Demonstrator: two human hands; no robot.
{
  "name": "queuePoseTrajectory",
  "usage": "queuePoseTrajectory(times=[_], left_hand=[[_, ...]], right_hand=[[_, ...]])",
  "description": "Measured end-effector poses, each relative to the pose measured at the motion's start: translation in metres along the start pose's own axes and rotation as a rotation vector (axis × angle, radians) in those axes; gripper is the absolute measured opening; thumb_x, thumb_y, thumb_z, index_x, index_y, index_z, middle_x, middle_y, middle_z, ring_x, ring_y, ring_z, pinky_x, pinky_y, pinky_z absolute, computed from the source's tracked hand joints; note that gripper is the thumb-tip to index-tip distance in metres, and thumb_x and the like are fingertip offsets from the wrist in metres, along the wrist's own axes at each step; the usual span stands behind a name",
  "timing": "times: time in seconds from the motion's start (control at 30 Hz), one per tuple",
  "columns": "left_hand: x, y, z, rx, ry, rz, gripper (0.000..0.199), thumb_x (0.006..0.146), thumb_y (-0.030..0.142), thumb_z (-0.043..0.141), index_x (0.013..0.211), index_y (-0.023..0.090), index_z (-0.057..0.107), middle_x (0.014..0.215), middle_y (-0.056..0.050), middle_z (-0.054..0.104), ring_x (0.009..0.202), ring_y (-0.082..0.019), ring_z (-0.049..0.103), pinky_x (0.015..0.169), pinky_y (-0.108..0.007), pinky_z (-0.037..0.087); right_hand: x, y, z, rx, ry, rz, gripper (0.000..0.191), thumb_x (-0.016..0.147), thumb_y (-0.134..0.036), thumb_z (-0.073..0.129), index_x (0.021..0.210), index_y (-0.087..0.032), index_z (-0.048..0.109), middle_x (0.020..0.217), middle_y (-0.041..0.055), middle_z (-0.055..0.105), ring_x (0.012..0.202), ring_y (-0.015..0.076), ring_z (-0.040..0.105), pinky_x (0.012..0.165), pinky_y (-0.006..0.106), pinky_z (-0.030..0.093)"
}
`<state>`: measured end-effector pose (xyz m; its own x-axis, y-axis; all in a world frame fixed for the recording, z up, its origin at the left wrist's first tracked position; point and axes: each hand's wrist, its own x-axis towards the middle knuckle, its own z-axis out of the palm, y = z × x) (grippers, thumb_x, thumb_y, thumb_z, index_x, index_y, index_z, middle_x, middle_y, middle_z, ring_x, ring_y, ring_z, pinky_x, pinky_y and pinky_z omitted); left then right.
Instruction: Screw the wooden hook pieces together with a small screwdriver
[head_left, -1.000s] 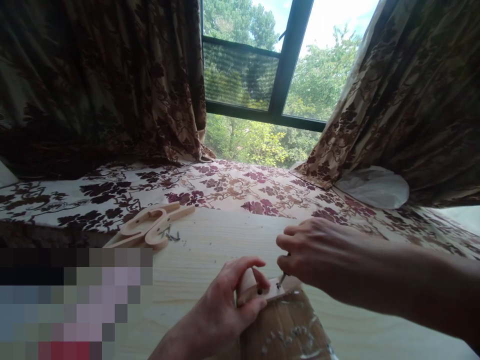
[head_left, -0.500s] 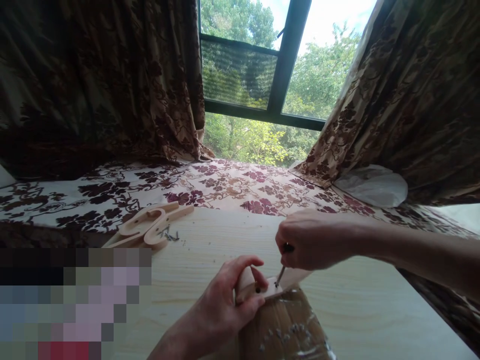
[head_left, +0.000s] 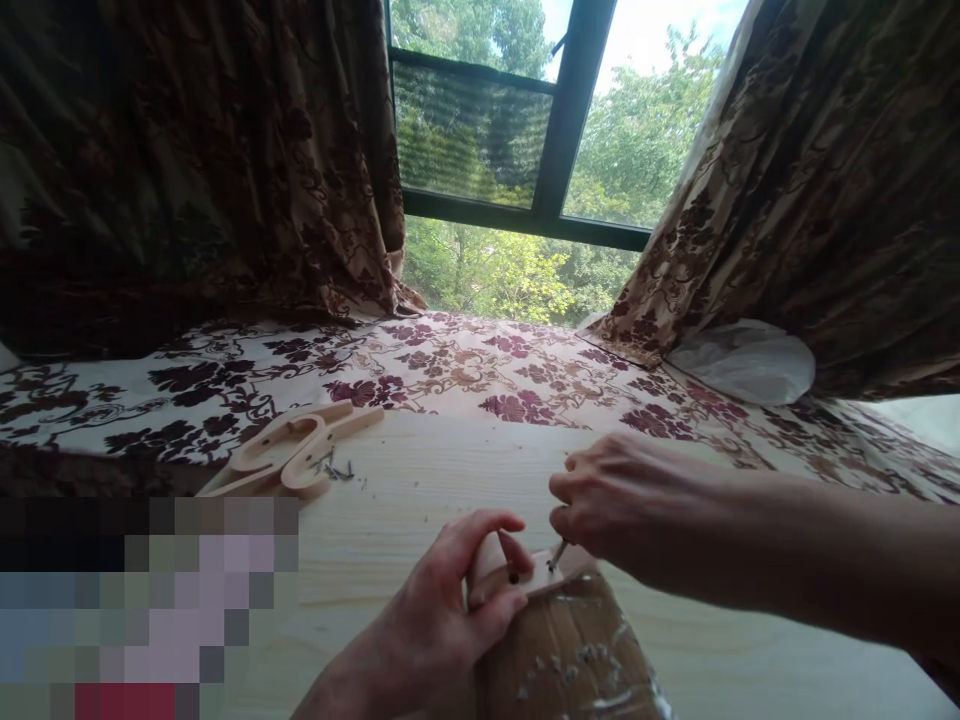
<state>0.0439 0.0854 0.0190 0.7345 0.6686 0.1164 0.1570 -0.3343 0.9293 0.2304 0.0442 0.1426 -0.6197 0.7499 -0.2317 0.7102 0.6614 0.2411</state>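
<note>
My left hand (head_left: 439, 595) grips one end of a pale wooden piece (head_left: 538, 578), thumb in front and fingers curled over its rounded end. A dark hole shows in the wood by the fingertips. In the closed fist of my right hand (head_left: 619, 500) is a screwdriver; only its thin metal shaft (head_left: 558, 553) shows, the handle being hidden. The shaft's tip meets a second dark spot on the wood, probably a screw. Beneath lies a brown, plastic-wrapped block (head_left: 559, 640) with several small metal bits on top.
Curved wooden pieces (head_left: 300, 455) lie at the left of the pale wooden board (head_left: 397, 540), with several loose screws (head_left: 334, 468) beside them. Behind are a floral cloth (head_left: 465, 370), patterned curtains (head_left: 322, 200), a window and a white plastic bag (head_left: 742, 362).
My right fist has turned and dropped lower, its wrist and forearm now nearer the board. The screwdriver tip stays on the same spot. My left hand keeps its grip.
</note>
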Motion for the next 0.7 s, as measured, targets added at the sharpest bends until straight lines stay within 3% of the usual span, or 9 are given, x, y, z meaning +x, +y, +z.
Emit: queuePoseTrajectory(times=[0.1, 0.17, 0.33, 0.53, 0.6, 0.7], left_hand=[[0.0, 0.0, -0.001, 0.011, -0.014, -0.01, 0.04, 0.078, 0.015, 0.056, 0.115, 0.029, 0.046, 0.101, 0.002, 0.065, 0.101, -0.017, 0.057, 0.093, -0.031, 0.041], [0.0, 0.001, -0.001, 0.017, -0.022, -0.008, 0.04, 0.079, 0.016, 0.056, 0.115, 0.029, 0.045, 0.101, 0.002, 0.065, 0.1, -0.017, 0.057, 0.092, -0.03, 0.041], [0.0, 0.003, -0.001, 0.028, 0.0, 0.019, 0.039, 0.078, 0.015, 0.056, 0.114, 0.027, 0.047, 0.099, 0.001, 0.065, 0.097, -0.017, 0.059, 0.089, -0.03, 0.043], [-0.001, 0.004, 0.0, 0.035, -0.006, 0.003, 0.039, 0.077, 0.015, 0.057, 0.113, 0.026, 0.047, 0.1, 0.0, 0.065, 0.099, -0.018, 0.058, 0.088, -0.031, 0.044], [-0.001, 0.003, 0.0, 0.031, -0.009, 0.011, 0.039, 0.077, 0.015, 0.057, 0.113, 0.026, 0.047, 0.1, 0.0, 0.065, 0.099, -0.018, 0.058, 0.088, -0.031, 0.044], [-0.001, 0.001, 0.001, 0.015, -0.005, 0.014, 0.04, 0.077, 0.014, 0.056, 0.114, 0.026, 0.047, 0.1, 0.0, 0.064, 0.099, -0.018, 0.058, 0.089, -0.032, 0.044]], right_hand=[[0.002, 0.01, -0.009, 0.123, -0.2, 0.187, 0.016, 0.074, -0.009, 0.053, 0.067, -0.016, 0.065, 0.059, 0.003, 0.062, 0.049, 0.0112, 0.046, 0.047, 0.027, 0.027], [0.004, 0.011, -0.016, 0.189, -0.257, 0.306, 0.014, 0.072, -0.013, 0.054, 0.066, -0.015, 0.067, 0.057, 0.0035, 0.062, 0.046, 0.0107, 0.044, 0.044, 0.025, 0.026], [0.008, -0.003, -0.03, 0.107, -0.307, 0.301, 0.017, 0.075, -0.009, 0.053, 0.071, -0.015, 0.068, 0.061, 0.0052, 0.064, 0.046, 0.0118, 0.046, 0.041, 0.026, 0.023], [0.0, -0.016, -0.02, -0.132, -0.086, 0.088, 0.018, 0.078, -0.004, 0.053, 0.076, -0.017, 0.065, 0.075, 0.0066, 0.064, 0.06, 0.0184, 0.054, 0.047, 0.031, 0.027], [-0.004, -0.015, -0.014, -0.111, -0.024, 0.0, 0.018, 0.078, -0.004, 0.052, 0.075, -0.016, 0.065, 0.076, 0.007, 0.063, 0.063, 0.0182, 0.054, 0.052, 0.031, 0.032], [-0.006, -0.008, -0.009, -0.017, 0.01, -0.016, 0.019, 0.078, -0.004, 0.052, 0.074, -0.016, 0.066, 0.074, 0.0064, 0.064, 0.062, 0.0154, 0.054, 0.057, 0.03, 0.034]])
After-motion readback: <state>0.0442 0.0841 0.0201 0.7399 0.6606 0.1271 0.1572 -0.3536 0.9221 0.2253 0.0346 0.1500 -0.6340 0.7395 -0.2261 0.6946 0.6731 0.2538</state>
